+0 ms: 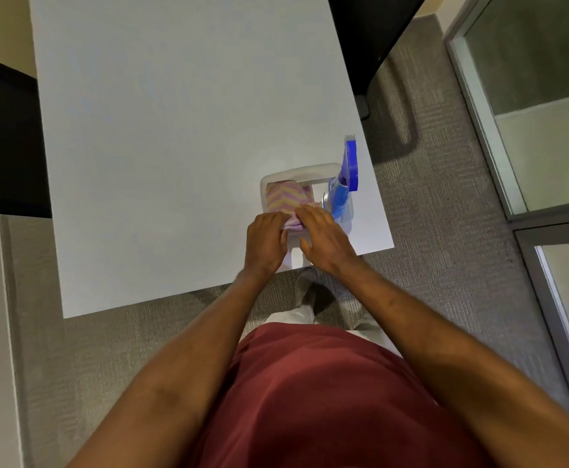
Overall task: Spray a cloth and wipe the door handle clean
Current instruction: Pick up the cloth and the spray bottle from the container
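opening step, by the look of it: fetching the cloth before any spraying. left hand [265, 243] curled over the near edge of the folded chevron cloth [281, 197], fingers bent onto the lilac fold, seemingly pinching it. right hand [323, 239] laid flat and fairly spread on the same near edge, touching but not clearly gripping. cloth sitting in a shallow white tray [296, 171] just beyond both hands, on the white table [175, 130]. blue spray bottle [342, 187] just beyond and right of the right hand, at the tray's right end, untouched. door handle not in view. next move probably calls for lifting the cloth free with one hand and taking the bottle with the other. no readable label or writing on bottle or tray.
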`<action>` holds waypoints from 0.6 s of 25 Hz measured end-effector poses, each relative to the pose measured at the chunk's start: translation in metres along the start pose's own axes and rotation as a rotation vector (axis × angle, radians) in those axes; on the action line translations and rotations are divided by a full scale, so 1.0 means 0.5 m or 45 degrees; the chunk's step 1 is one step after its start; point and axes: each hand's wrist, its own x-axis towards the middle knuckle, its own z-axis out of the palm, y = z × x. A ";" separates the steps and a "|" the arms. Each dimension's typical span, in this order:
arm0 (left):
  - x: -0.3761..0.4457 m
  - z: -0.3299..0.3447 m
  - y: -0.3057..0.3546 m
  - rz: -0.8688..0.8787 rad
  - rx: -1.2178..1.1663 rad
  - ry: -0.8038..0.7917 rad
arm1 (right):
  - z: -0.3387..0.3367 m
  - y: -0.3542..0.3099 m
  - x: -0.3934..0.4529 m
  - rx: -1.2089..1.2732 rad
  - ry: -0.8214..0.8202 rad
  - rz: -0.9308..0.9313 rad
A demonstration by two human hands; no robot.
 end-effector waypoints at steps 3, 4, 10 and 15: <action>0.007 -0.010 0.004 -0.013 -0.117 0.086 | 0.002 -0.003 0.020 -0.023 0.084 0.003; 0.007 -0.014 0.007 -0.010 -0.161 0.117 | -0.002 -0.004 0.025 -0.072 0.127 -0.046; 0.005 -0.046 0.022 -0.745 -1.164 0.410 | -0.046 -0.041 0.017 -0.208 0.379 -0.288; 0.025 -0.117 -0.008 -1.131 -2.028 -0.359 | -0.034 -0.041 -0.062 -0.270 0.421 -0.722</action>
